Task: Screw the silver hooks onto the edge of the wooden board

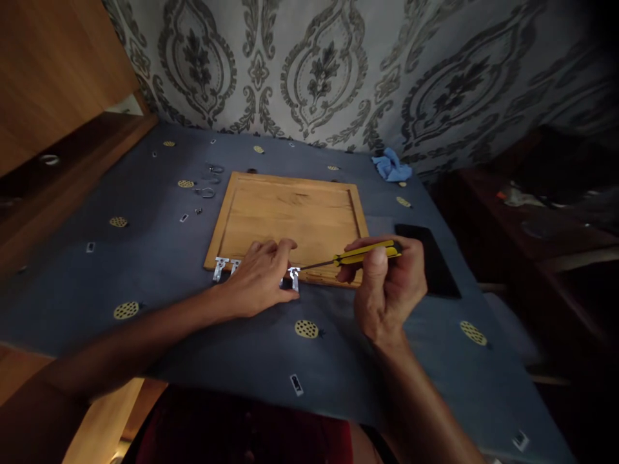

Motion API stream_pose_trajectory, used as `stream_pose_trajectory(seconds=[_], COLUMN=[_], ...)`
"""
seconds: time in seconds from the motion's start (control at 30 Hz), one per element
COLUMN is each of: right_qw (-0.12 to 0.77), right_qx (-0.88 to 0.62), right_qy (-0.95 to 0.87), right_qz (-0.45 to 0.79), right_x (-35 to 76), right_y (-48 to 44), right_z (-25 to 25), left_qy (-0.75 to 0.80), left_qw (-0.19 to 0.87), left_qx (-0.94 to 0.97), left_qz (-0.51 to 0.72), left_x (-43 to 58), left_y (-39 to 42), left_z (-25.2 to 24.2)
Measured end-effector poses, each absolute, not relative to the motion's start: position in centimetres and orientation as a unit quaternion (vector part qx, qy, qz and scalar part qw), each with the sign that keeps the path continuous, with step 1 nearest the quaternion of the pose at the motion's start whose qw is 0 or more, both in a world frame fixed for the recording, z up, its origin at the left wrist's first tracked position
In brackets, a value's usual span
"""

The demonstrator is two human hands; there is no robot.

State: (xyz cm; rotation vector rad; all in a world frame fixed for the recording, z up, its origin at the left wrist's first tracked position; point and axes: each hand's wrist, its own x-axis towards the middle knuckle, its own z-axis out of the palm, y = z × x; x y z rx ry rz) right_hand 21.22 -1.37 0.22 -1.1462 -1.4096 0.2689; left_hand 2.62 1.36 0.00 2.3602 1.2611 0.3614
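A wooden board (290, 216) with a raised rim lies flat on the table. Small silver metal brackets (220, 267) line its near edge, some partly covered by my left hand (261, 277). That hand rests over the edge, its thumb and forefinger closed around the rightmost bracket (294, 278). A screwdriver (365, 253) with a yellow and black handle is gripped in my right hand (391, 283). Its shaft points left and its tip meets the top of the same bracket. Any screw under the tip is too small to make out.
Metal rings or hooks (207, 192) and small loose hardware (198, 211) lie left of the board. A dark flat object (428, 261) sits beyond my right hand. A crumpled blue cloth (391, 165) is at the back right, by the patterned curtain (324, 71). Wooden furniture (62, 77) borders the left.
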Motion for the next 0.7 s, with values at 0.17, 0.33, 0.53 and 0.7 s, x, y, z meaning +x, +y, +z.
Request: stream_pose_trajectory(seconds=[0.17, 0.33, 0.53, 0.7], right_qw=[0.595, 0.597, 0.597, 0.6], right_qx=[-0.498, -0.49, -0.486, -0.476], right_qy=[-0.612, -0.618, -0.62, -0.621], right_qz=[0.151, 0.147, 0.151, 0.166], right_x=[21.16, 21.16, 21.19, 20.89], right_y=[-1.29, -1.14, -1.23, -1.34], right_z=[-0.39, -0.44, -0.34, -0.41], left_qy=[0.449, 0.447, 0.453, 0.452], left_qw=[0.219, 0.221, 0.226, 0.222], left_qx=[0.856, 0.857, 0.854, 0.855], left_qz=[0.129, 0.129, 0.116, 0.122], left_x=[2.52, 2.49, 2.55, 2.59], left_y=[1.37, 1.35, 1.27, 1.22], left_z=[0.14, 0.12, 0.42, 0.45])
